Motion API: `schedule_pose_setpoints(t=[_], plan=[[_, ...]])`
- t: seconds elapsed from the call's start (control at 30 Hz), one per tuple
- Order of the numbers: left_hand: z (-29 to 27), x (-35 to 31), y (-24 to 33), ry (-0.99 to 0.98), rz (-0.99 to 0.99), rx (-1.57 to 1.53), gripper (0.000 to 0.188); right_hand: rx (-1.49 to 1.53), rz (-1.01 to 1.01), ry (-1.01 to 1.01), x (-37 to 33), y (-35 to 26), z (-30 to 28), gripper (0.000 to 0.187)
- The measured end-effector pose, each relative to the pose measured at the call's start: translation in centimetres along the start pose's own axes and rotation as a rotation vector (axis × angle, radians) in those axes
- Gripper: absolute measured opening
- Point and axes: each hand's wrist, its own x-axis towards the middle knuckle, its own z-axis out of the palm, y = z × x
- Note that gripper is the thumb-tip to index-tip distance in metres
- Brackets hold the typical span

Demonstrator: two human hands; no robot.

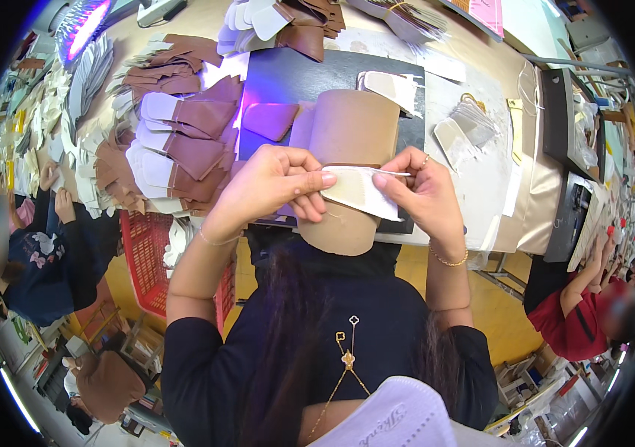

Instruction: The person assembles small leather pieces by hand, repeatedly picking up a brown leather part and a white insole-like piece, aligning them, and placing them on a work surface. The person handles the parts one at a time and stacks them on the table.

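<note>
A tan, rounded form (355, 123) with a curved surface stands in front of me at the table's near edge. Across it lies a small cream-and-white piece of sheet material (353, 188) with a brown strip along its far side. My left hand (276, 186) pinches the left end of this piece between thumb and fingers. At its right end, the thumb and fingers of my right hand (425, 190) are closed on the white edge. A thin white line runs out by the right fingertips; whether it is a separate thing I cannot make out.
Brown-and-white cut pieces (198, 138) lie in overlapping rows on the left. Behind the form is a dark board (280, 74) bearing a brown piece (269, 121). Pale pieces (466, 130) lie right. A red crate (146, 261) stands below left. People work on both sides.
</note>
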Motion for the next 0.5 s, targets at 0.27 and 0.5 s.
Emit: schedule_pose_setpoints(t=[0.27, 0.5], plan=[[-0.6, 1.0, -0.6, -0.005, 0.131, 0.257, 0.027, -0.117, -0.300, 0.198, 1.5, 2.5, 0.4, 0.043], [-0.7, 1.0, -1.4, 0.099, 0.325, 0.308, 0.011, -0.946, -0.885, -0.075, -0.4, -1.7, 4.8, 0.080]])
